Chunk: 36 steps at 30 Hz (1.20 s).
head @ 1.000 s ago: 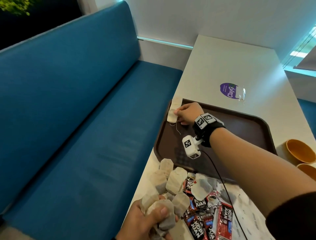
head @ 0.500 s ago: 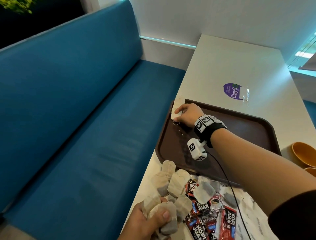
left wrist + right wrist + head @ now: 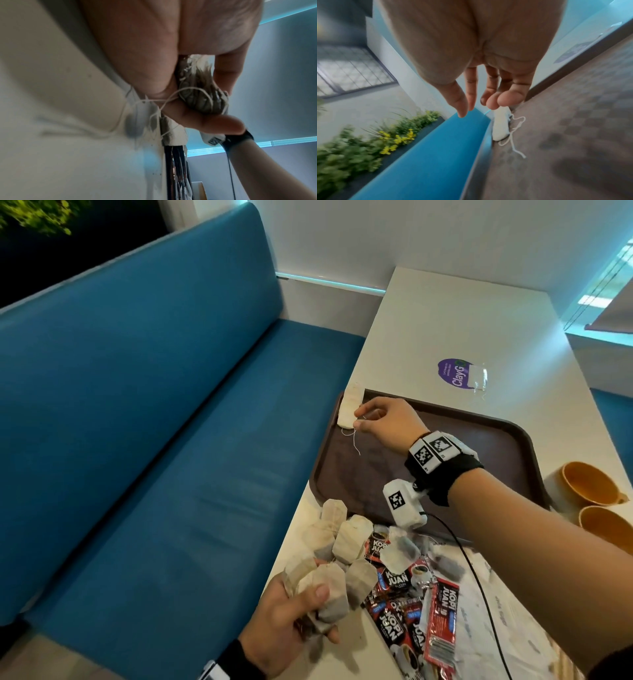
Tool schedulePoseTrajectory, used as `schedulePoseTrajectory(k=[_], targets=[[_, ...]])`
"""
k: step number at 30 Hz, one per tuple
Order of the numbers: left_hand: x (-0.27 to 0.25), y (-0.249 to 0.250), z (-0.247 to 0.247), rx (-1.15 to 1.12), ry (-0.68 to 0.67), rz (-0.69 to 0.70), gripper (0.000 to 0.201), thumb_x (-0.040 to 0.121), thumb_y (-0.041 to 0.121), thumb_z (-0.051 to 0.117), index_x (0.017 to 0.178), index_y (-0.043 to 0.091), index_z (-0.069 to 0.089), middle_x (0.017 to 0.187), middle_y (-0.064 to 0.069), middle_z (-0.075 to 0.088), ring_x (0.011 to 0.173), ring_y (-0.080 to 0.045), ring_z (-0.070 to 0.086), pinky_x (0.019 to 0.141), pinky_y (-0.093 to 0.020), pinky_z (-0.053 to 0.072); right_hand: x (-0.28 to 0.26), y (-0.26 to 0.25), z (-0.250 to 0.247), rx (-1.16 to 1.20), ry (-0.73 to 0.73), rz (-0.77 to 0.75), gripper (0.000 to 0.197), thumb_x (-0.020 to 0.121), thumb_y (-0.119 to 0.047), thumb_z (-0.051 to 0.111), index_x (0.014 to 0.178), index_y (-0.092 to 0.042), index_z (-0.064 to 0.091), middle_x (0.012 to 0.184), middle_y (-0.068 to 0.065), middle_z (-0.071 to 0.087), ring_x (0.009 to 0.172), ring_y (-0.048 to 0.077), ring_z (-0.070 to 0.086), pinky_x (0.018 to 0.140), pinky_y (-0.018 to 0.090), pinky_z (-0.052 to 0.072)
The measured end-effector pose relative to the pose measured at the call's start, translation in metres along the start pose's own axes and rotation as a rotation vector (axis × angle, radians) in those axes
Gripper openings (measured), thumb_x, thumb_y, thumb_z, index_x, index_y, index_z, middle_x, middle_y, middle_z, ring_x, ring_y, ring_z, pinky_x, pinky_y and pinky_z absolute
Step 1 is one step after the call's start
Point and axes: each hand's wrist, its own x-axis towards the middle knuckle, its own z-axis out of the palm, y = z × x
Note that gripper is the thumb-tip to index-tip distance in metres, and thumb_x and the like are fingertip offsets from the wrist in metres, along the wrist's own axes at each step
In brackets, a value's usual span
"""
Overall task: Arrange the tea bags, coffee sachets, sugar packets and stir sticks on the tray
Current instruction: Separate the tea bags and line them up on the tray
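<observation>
A dark brown tray (image 3: 479,446) lies on the white table. One pale tea bag (image 3: 350,409) leans against the tray's far left corner, its string trailing onto the tray floor. My right hand (image 3: 362,419) hovers just beside that bag with fingers relaxed and nothing in them; in the right wrist view the tea bag (image 3: 500,124) lies below the fingertips (image 3: 508,100), apart from them. My left hand (image 3: 301,607) grips a bunch of tea bags (image 3: 325,587) at the table's near left edge, and the left wrist view shows the bunch (image 3: 202,97) squeezed between thumb and fingers.
Loose tea bags (image 3: 349,539) and red-black coffee sachets (image 3: 404,604) are heaped just in front of the tray, with white paper packets (image 3: 507,611) to their right. Two orange cups (image 3: 589,484) stand right of the tray. A purple sticker (image 3: 455,373) lies beyond it. A blue bench (image 3: 154,440) runs along the left.
My right hand has let go of the tea bag in the tray's far left corner and drawn back slightly. The left hand keeps its grip on the bunch.
</observation>
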Motion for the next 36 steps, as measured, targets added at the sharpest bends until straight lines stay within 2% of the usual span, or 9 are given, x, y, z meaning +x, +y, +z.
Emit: schedulePoseTrajectory(k=[4,10,14,19,22,25,28,30,36], targets=[[-0.004,0.001,0.003,0.003,-0.023,0.038,0.032,0.075,0.011,0.073,0.107,0.012,0.074,0.086,-0.018,0.065,0.071,-0.025,0.063,0.053,-0.033,0.053,-0.079,-0.018,-0.007,0.148,-0.060,-0.032,0.011,0.087,-0.019,0.079,0.098,-0.017,0.075,0.079,-0.006,0.069,0.059,-0.005,0.057,0.061,0.010,0.045],[-0.002,-0.009,-0.001,0.054,-0.006,0.060,0.043,0.080,0.008,0.073,0.120,-0.004,0.062,0.089,-0.021,0.064,0.065,-0.026,0.061,0.051,-0.031,0.051,-0.189,-0.017,0.020,0.284,-0.319,0.071,0.027,0.089,-0.042,0.075,0.099,-0.017,0.073,0.086,0.002,0.072,0.066,0.015,0.063,0.060,0.030,0.052],[-0.005,-0.010,0.001,0.048,-0.003,0.081,0.037,0.081,0.008,0.073,0.117,0.005,0.064,0.085,-0.017,0.067,0.062,-0.022,0.060,0.049,-0.029,0.051,-0.224,-0.008,0.032,0.369,-0.298,0.118,0.039,0.080,-0.050,0.079,0.102,-0.018,0.072,0.084,0.010,0.070,0.066,0.018,0.063,0.061,0.036,0.055],[-0.006,-0.012,0.002,0.127,-0.005,0.071,0.030,0.088,0.009,0.072,0.117,0.010,0.068,0.081,-0.014,0.059,0.062,-0.018,0.055,0.050,-0.027,0.048,-0.254,0.003,0.043,0.390,-0.246,0.150,0.020,0.085,-0.019,0.082,0.101,-0.012,0.072,0.088,0.018,0.075,0.067,0.021,0.067,0.067,0.042,0.059],[-0.007,-0.008,0.009,0.120,-0.041,0.098,0.035,0.080,0.021,0.084,0.112,0.015,0.073,0.083,-0.013,0.064,0.062,-0.018,0.058,0.049,-0.026,0.048,-0.263,0.005,0.044,0.444,-0.196,0.162,0.009,0.089,-0.010,0.077,0.094,-0.004,0.073,0.082,0.016,0.075,0.060,0.012,0.065,0.058,0.029,0.057],[-0.006,-0.011,0.005,0.151,0.001,0.079,0.059,0.065,0.034,0.094,0.117,0.016,0.073,0.096,-0.020,0.069,0.072,-0.025,0.064,0.050,-0.027,0.051,-0.265,0.004,0.042,0.550,-0.163,0.199,0.011,0.089,-0.006,0.076,0.096,0.002,0.072,0.084,0.027,0.072,0.058,0.013,0.065,0.055,0.022,0.054],[-0.003,-0.015,-0.002,0.183,0.000,0.064,0.058,0.070,0.015,0.089,0.123,0.009,0.068,0.105,-0.024,0.069,0.082,-0.031,0.064,0.055,-0.030,0.054,-0.264,0.004,0.042,0.629,-0.145,0.231,0.014,0.087,-0.003,0.076,0.097,0.006,0.070,0.083,0.030,0.070,0.062,0.019,0.064,0.057,0.024,0.057],[-0.004,-0.014,-0.002,0.179,0.001,0.077,0.047,0.076,0.000,0.079,0.120,0.012,0.071,0.101,-0.019,0.072,0.080,-0.026,0.068,0.052,-0.029,0.054,-0.263,0.005,0.043,0.661,-0.129,0.251,0.015,0.088,-0.005,0.077,0.096,0.006,0.071,0.079,0.021,0.069,0.061,0.020,0.063,0.059,0.027,0.058],[-0.005,-0.014,0.001,0.167,-0.002,0.091,0.042,0.080,-0.011,0.073,0.112,0.017,0.075,0.098,-0.017,0.073,0.077,-0.023,0.070,0.051,-0.029,0.055,-0.261,0.009,0.042,0.611,-0.113,0.232,0.015,0.088,-0.011,0.078,0.092,0.003,0.073,0.071,0.010,0.068,0.058,0.014,0.060,0.056,0.027,0.054]])
